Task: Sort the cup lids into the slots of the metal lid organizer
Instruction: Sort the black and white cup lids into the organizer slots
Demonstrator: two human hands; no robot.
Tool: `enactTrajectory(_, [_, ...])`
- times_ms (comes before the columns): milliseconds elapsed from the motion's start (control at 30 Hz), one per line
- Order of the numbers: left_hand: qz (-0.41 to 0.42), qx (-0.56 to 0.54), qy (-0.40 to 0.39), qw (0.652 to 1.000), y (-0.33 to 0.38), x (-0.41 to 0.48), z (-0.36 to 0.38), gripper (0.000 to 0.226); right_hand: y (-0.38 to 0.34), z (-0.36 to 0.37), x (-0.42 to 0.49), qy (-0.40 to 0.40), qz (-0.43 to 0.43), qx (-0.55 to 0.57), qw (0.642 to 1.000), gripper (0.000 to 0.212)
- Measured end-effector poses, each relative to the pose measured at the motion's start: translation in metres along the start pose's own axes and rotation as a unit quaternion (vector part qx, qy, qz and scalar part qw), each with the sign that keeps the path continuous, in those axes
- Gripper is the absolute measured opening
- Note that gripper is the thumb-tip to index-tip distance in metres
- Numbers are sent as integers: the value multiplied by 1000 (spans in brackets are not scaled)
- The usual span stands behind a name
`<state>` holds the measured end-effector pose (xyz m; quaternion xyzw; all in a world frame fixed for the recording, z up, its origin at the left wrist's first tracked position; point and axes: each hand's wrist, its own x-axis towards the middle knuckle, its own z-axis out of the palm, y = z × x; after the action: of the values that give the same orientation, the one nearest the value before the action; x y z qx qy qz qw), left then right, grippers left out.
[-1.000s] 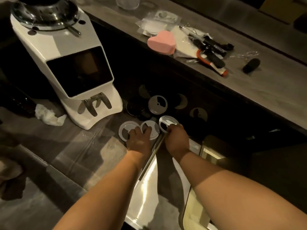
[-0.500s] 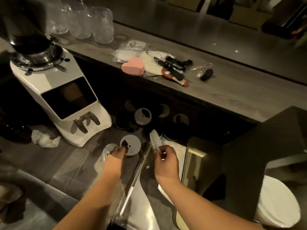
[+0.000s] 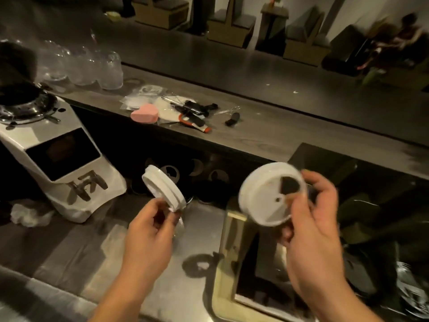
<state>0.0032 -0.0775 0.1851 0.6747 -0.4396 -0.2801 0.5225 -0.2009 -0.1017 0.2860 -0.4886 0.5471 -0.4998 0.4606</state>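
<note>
Head view: both forearms reach up from the lower edge. The left hand (image 3: 148, 231) is raised, its thumb and fingertips pinching the lower rim of a white lid (image 3: 162, 189) that stands edge-on and tilted above them. The right hand (image 3: 311, 228) curls its fingers round the rim of a second white lid (image 3: 264, 194), whose flat face is turned to the camera. Beyond the fingers, round openings in a dark panel (image 3: 232, 162) show pale lids (image 3: 173, 174) inside. Below the right fingers stands a brass-coloured box (image 3: 228, 252); its contents are too dark to tell.
</note>
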Motion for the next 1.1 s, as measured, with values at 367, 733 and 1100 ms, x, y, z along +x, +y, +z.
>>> enactTrajectory(367, [-9,-211,-12,977,94,-38,52,27,9,-106,11,-44,-121,-523,842,31])
enactTrajectory(733, [-16,-273,-42,961,97,-47,66,19,34,-77,29,-73,-90,-655,747,34])
enactTrajectory(1100, [-67,-430,-124,892,93,-49,59,55,56,-80,25,-7,-196,-602,774,36])
